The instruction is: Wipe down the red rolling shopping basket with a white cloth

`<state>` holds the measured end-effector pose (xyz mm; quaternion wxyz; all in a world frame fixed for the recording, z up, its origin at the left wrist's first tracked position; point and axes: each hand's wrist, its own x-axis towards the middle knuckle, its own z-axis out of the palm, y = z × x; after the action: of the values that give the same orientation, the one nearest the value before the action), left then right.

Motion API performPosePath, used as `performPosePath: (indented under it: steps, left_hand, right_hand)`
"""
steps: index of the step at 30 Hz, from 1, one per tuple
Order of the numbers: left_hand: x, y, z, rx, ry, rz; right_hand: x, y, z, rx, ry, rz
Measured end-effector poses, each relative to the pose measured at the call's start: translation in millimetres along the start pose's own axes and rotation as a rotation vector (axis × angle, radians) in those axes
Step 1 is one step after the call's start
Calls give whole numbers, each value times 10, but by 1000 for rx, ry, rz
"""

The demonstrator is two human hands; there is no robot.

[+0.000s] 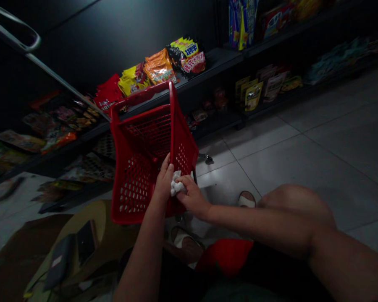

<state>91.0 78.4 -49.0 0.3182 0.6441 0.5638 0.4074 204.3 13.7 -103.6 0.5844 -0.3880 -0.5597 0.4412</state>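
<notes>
Shopping basket (122, 167), red plastic, with your left hand (163, 179), a white wad (176, 187) and your right hand (192, 196) all at its right wall.
At far left a dark flat case (59, 261) and a phone (86, 242) lie side by side on a tan top (98, 209); along the shelf (222, 58) come red packets (108, 94), yellow packets (132, 79), orange packets (160, 67). Then the basket, its walls pierced with holes. Your left hand lies along the wall's upper edge, fingers pointing away; whether it grips, I cannot tell. Just beside it sits the wad, crumpled, tissue or cloth unclear, and your right hand has it bunched in curled fingers. Further right, a pale-strapped sandal (247, 200) on the tiles (277, 163), then yellow pouches (253, 95) lower down.
</notes>
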Motion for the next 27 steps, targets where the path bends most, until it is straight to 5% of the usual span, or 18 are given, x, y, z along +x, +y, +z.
performPosePath:
  steps: [4, 8, 15, 21, 27]
  left_hand:
    - [7, 28, 37, -6, 23, 7]
    - [-11, 68, 53, 0, 44, -7]
    - [-26, 46, 38, 23, 62, -5]
    - [-104, 44, -72, 20, 44, -8]
    - [-180, 60, -82, 42, 18, -25]
  right_hand:
    - [-435, 310, 155, 23, -8, -45]
    - [-760, 680, 161, -52, 109, 132]
    - [-885, 538, 192, -73, -33, -30]
    - [-735, 553, 219, -64, 120, 218]
    - [-753, 189, 371, -124, -113, -110]
